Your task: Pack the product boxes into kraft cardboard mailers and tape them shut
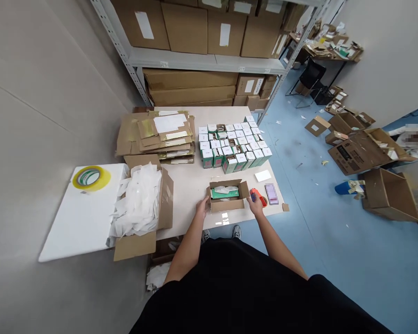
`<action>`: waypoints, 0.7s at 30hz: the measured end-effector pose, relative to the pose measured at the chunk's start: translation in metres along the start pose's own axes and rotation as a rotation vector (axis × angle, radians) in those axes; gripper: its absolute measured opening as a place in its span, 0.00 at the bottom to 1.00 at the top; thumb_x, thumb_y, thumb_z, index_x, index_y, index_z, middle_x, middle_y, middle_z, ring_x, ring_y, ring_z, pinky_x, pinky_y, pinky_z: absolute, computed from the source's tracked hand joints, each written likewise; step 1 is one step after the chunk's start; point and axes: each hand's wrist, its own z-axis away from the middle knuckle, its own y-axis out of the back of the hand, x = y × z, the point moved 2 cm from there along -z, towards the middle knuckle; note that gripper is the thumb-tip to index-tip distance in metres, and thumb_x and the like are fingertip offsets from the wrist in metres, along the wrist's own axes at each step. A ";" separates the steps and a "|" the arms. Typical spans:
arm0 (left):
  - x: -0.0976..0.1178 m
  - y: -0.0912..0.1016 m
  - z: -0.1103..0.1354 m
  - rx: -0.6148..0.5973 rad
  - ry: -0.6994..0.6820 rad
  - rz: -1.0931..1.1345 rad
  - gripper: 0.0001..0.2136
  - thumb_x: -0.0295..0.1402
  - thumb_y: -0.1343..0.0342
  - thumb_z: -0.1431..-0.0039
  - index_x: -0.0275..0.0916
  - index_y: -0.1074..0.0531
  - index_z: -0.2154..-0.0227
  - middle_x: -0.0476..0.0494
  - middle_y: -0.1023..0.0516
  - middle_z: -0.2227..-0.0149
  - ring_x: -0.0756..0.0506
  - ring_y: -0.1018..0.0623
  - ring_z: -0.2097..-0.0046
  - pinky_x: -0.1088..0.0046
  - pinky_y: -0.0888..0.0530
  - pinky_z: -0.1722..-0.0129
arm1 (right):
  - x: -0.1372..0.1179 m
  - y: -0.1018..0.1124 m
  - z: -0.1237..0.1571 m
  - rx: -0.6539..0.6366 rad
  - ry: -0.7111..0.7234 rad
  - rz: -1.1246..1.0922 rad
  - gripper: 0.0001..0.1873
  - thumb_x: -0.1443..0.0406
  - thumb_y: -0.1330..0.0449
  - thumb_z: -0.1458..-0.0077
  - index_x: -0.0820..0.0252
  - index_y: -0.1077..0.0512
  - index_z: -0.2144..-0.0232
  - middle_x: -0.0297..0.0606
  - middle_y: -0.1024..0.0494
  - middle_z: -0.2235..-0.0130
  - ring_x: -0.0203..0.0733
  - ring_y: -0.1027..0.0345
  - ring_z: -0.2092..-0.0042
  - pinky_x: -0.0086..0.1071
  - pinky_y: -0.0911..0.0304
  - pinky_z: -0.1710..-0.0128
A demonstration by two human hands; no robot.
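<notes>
A small open cardboard box (227, 205) stands near the table's front edge with its end flaps raised. Inside it lie a green box (225, 193) and some white paper. My left hand (202, 205) is closed on the box's left end. At the right end, my right hand (254, 204) holds the flap between thumb and fingers. Directly beyond these fingers is a red tape dispenser (258, 196), partly hidden by the hand. To its right lies a stack of purple cards or packets (271, 193).
Rows of small green-and-white boxes (240, 160) stand farther back. Flattened cardboard (132, 134) is piled at back left. A carton of white paper (165, 197) and a yellow tape roll (106, 178) are at left. Shelving (202, 60) rises behind; cartons (392, 197) stand on the right floor.
</notes>
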 end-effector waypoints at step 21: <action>-0.004 -0.006 0.030 -0.312 -0.402 -0.656 0.37 0.30 0.32 0.49 0.40 0.33 0.34 0.38 0.46 0.25 0.31 0.44 0.26 0.52 0.41 0.29 | -0.029 -0.008 0.000 -0.457 0.313 0.216 0.40 0.54 0.31 0.47 0.56 0.32 0.34 0.48 0.29 0.35 0.59 0.43 0.30 0.50 0.42 0.33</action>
